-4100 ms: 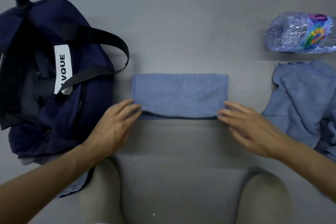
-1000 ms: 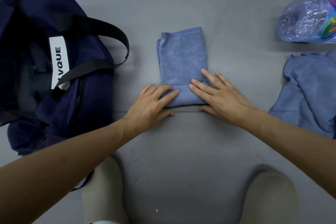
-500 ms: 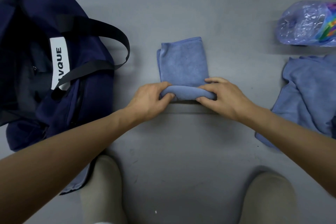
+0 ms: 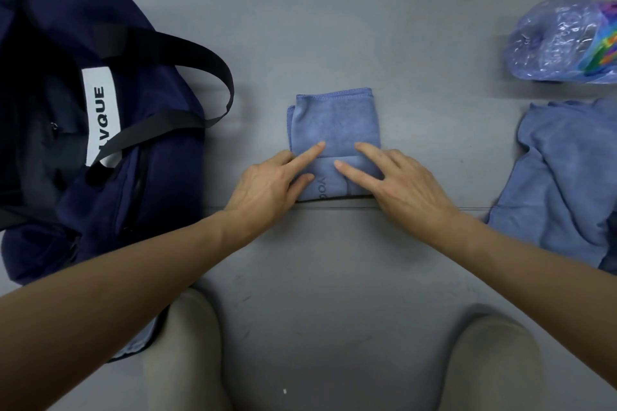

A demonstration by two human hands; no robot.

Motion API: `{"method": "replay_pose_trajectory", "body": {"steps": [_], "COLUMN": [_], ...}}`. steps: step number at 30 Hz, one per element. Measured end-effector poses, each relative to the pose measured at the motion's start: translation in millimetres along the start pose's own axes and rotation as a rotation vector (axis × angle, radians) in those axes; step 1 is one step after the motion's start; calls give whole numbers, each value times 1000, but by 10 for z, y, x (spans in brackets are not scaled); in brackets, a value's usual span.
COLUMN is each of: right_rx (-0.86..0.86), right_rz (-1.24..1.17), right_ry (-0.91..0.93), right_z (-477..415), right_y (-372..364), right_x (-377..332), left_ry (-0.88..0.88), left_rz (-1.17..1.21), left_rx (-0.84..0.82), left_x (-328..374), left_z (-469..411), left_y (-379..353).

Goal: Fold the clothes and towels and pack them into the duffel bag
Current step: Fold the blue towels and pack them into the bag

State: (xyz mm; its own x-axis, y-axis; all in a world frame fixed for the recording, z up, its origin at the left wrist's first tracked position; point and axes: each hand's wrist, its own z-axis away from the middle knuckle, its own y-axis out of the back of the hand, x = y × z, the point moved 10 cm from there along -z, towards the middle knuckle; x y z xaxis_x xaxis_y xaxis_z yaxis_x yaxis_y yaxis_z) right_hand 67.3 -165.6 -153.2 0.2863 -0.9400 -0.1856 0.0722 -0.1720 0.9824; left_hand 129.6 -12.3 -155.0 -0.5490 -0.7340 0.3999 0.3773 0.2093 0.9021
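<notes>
A small blue towel (image 4: 334, 123) lies folded on the grey floor in the middle, its near end turned over onto itself. My left hand (image 4: 270, 183) rests flat on the towel's near left corner, fingers spread. My right hand (image 4: 397, 183) presses flat on the near right part. Neither hand grips the cloth. The navy duffel bag (image 4: 160, 177) lies at the left with its top open, black straps and a white label showing. A heap of unfolded blue cloth (image 4: 567, 177) sits at the right.
A crumpled clear plastic bottle (image 4: 561, 40) with a colourful label lies at the far right. My two knees in pale trousers (image 4: 187, 354) are at the bottom. A thin seam line in the floor runs under the towel's near edge.
The towel went from a wide strip to a narrow one. Half a second ago both hands pinched its near end and rolled it over; now they lie flat on the fold.
</notes>
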Motion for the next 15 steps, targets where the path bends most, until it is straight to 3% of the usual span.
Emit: {"method": "replay_pose_trajectory", "body": {"steps": [7,11,15], "right_rx": [-179,-146,-79], "right_rz": [-12,-81,-130], "right_ry": [-46,-57,33], "right_z": [41,-27,-78], "right_y": [-205,-130,-18], "right_x": [39,76,53], "left_ry": [-296,-284,-247], "left_rz": [-185,-193,-83], "left_rx": [136,-52,-18], "left_x": [254,127,101], "left_z": [-30,38,19], "left_y": [40,-150,-74]}}
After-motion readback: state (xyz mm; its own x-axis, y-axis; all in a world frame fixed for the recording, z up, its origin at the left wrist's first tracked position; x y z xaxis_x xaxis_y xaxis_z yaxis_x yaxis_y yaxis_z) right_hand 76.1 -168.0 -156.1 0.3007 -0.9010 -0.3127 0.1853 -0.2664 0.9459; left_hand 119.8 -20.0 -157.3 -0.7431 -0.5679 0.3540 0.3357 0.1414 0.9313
